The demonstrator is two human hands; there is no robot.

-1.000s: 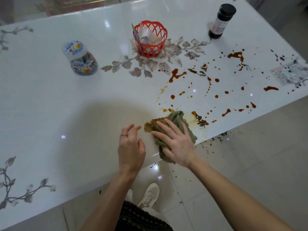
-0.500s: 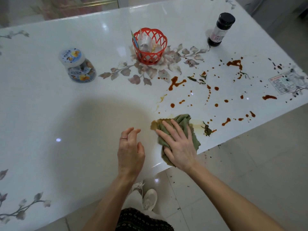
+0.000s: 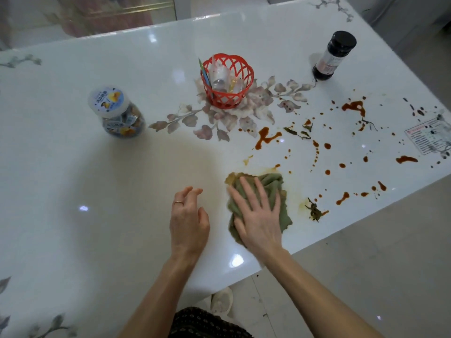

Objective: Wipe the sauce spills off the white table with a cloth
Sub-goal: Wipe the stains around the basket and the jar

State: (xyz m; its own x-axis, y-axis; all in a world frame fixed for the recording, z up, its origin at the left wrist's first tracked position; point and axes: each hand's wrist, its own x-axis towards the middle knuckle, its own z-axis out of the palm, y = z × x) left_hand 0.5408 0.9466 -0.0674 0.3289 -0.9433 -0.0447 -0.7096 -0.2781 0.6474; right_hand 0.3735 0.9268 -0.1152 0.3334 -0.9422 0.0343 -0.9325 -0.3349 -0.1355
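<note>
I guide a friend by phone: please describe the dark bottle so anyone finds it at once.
On the white table, find the red basket near the middle. Right of it stands the dark bottle, upright, with a black cap and pale label; the jar left of the basket has a white lid.

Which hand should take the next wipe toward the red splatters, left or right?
Right. The right hand lies flat on the green cloth, and the sauce spills spread beyond and to its right. The left hand holds nothing, farther from them.
</note>
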